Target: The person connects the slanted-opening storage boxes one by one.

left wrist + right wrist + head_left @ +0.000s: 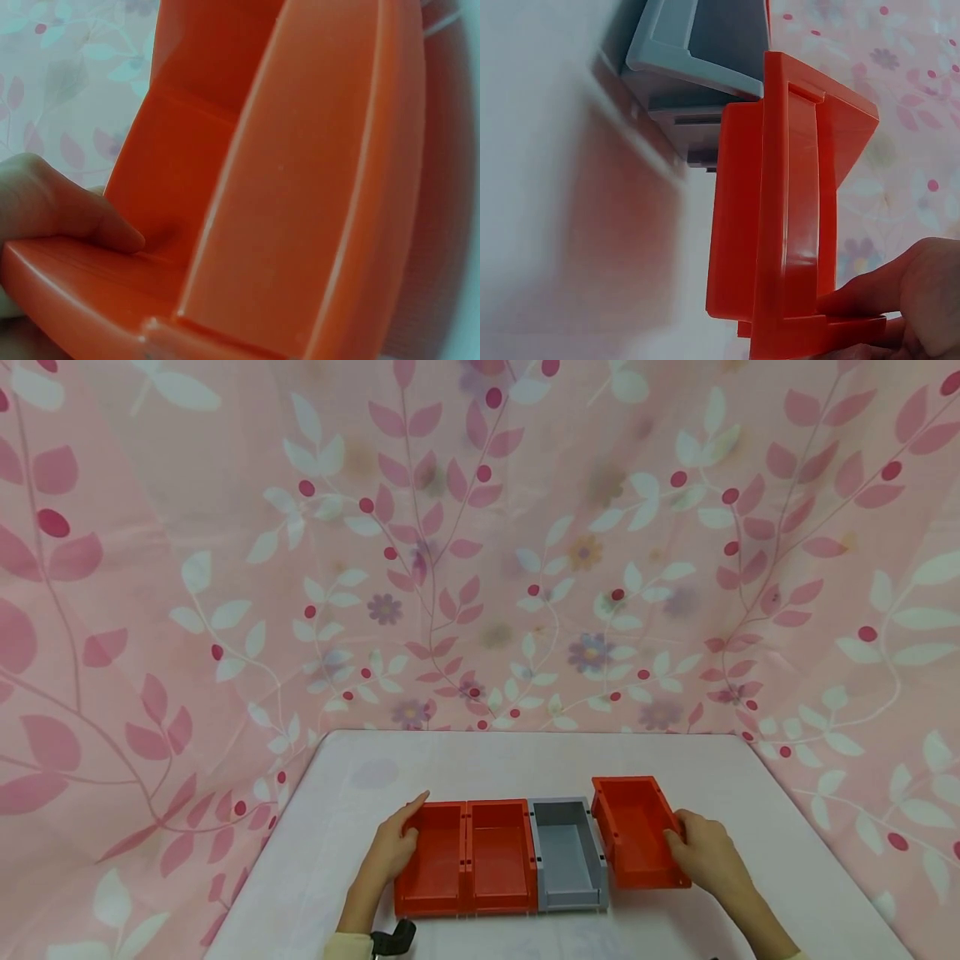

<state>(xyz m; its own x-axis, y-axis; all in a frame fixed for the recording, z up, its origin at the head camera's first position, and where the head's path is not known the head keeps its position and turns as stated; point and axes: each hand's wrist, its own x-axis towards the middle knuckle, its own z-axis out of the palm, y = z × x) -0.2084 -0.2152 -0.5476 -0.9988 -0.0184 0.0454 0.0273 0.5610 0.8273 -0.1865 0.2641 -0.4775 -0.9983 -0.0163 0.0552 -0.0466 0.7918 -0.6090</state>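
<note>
Two red plastic storage bins, the left bin [431, 860] and the middle bin [501, 860], stand side by side with a grey bin [566, 860] at their right. My left hand [392, 845] grips the left bin's outer wall, its thumb inside the rim in the left wrist view. A third red bin [637, 835] is in my right hand [705, 852], thumb inside and fingers beneath the wall. That bin is tilted and raised off the table beside the grey bin; in the right wrist view a shadow falls below it. All the bins' visible insides hold nothing.
A white table [465, 764] carries the row of bins. Behind it and at both sides hangs a pink curtain [480, 568] with leaves and flowers. A black strap [393, 937] shows at the left wrist.
</note>
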